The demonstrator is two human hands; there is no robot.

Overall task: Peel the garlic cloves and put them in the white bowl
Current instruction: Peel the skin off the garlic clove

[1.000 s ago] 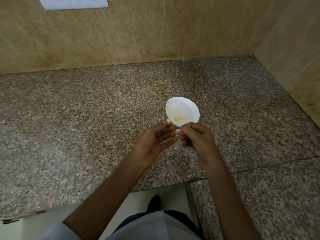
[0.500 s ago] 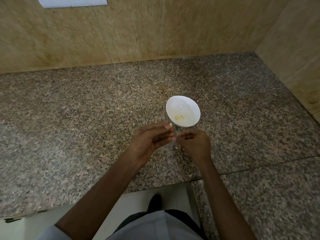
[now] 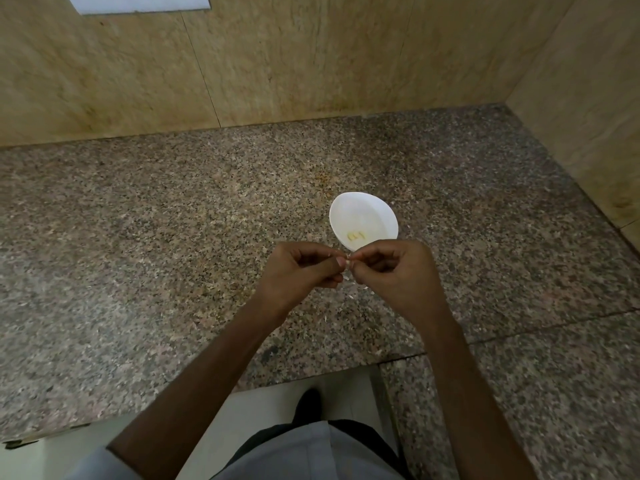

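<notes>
Garlic clove (image 3: 347,263) is pinched by both the curled left hand (image 3: 301,271) and right hand (image 3: 398,271), its skin best picked off gently over the white bowl (image 3: 363,213) just beyond.

White bowl (image 3: 363,216), speckled granite counter (image 3: 173,237)

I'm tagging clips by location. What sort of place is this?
Probably a kitchen corner: a speckled granite counter against tiled walls, with a white bowl holding peeled garlic cloves.
</notes>
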